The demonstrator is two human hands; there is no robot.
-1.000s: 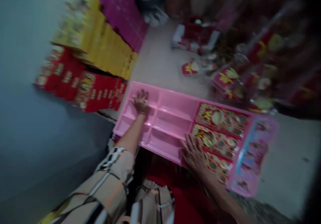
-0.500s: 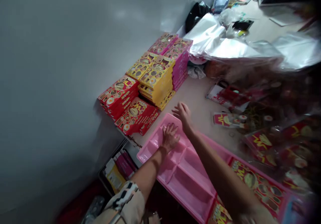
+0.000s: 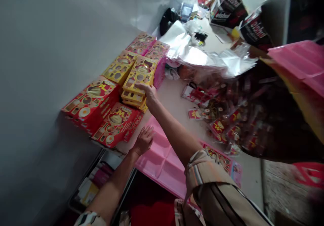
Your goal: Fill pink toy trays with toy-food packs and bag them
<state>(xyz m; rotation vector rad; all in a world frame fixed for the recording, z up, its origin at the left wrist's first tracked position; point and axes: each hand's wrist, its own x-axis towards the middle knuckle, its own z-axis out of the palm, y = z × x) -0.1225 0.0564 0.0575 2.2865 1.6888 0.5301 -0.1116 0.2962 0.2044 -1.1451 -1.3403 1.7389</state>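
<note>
Reaching over the shallow pink plastic tray with divided compartments (image 3: 149, 163), I have my right hand (image 3: 149, 92) at the near end of the stacked flat yellow cardboard boxes (image 3: 143, 72). Its fingers lie against the upper boxes; whether they have closed on any, I cannot tell. My left hand (image 3: 144, 141) appears to rest at the tray's left end, fingers extended and slightly spread, gripping nothing visible. The yellow boxes stand on the pale bench (image 3: 172, 96), between red printed cardboard boxes (image 3: 88, 104) and magenta-sided boxes (image 3: 160, 72). I judge the step in hand to be taking hold of yellow boxes; the next move calls for a firm edge grip and a level lift.
</note>
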